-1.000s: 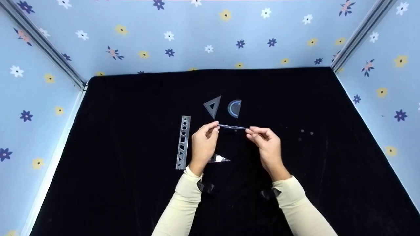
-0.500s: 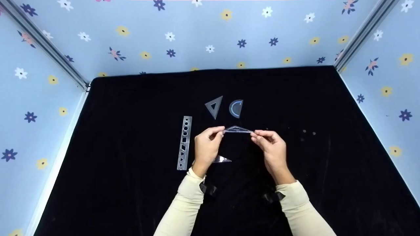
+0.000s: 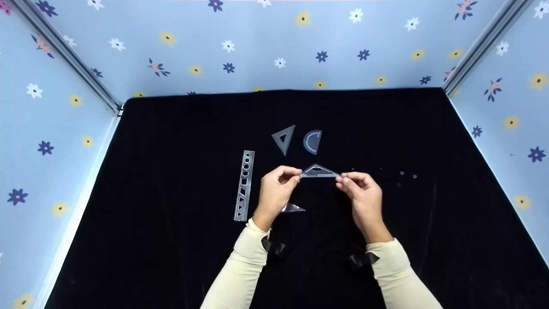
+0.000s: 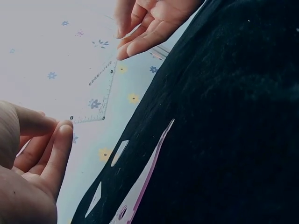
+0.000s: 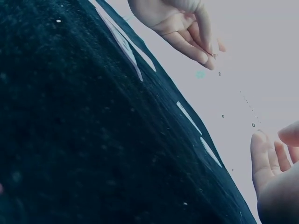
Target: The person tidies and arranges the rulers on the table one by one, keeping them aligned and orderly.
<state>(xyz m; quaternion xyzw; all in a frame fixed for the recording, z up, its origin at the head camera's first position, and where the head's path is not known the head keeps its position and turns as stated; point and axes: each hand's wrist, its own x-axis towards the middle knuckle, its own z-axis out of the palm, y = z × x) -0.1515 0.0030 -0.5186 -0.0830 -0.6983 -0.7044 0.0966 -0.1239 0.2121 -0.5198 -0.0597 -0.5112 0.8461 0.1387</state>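
Note:
A clear triangular set square (image 3: 319,174) is held up between both hands, its long edge toward the person and its apex pointing away. The left hand (image 3: 276,191) pinches its left corner between thumb and fingers. At the opposite corner, the right hand (image 3: 365,197) grips with thumb and fingertips. Printed scale marks on the set square (image 4: 103,100) show in the left wrist view. Beneath the left wrist lies another clear pointed piece (image 3: 294,208), mostly hidden by that hand.
A clear ruler (image 3: 244,186) with cut-out shapes lies left of the left hand. Beyond the hands, a second set square (image 3: 284,146) and a protractor (image 3: 314,142) rest on the black cloth (image 3: 180,171). Flowered walls (image 3: 257,38) stand behind and at both sides.
The held set square has tilted from nearly edge-on to showing its triangular face. Both hands have shifted slightly to the right and toward the person, still gripping it.

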